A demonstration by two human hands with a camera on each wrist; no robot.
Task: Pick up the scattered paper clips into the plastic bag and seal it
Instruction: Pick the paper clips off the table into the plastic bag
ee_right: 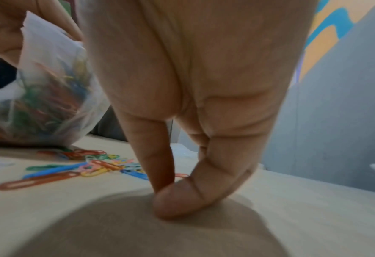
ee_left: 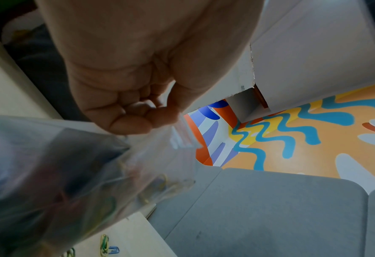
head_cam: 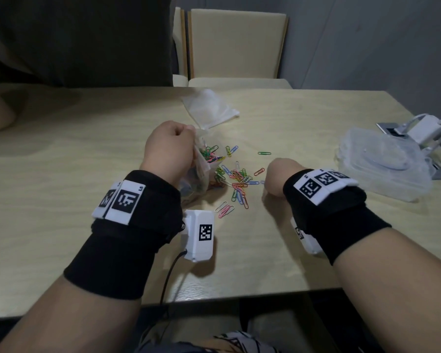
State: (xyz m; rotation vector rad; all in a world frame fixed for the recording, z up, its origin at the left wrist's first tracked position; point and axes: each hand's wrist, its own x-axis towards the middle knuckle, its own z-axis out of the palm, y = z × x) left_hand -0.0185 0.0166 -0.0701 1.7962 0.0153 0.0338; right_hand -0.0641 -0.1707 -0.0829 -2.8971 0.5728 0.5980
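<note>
Pale wood table (head_cam: 303, 118), beige chair (head_cam: 236, 44) behind it. Our left hand (head_cam: 167, 149) pinches the mouth of the plastic bag (head_cam: 197, 171), which is already well filled with coloured clips and rests its base on the table. Our right hand (head_cam: 278, 179) presses thumb and forefinger together at the tabletop; whether a clip is caught we cannot tell. Loose paper clips (head_cam: 237, 179) lie between the hands, roughly thirty. Bag unsealed. One spare bag (head_cam: 209, 108), one clear plastic box (head_cam: 385, 164).
</note>
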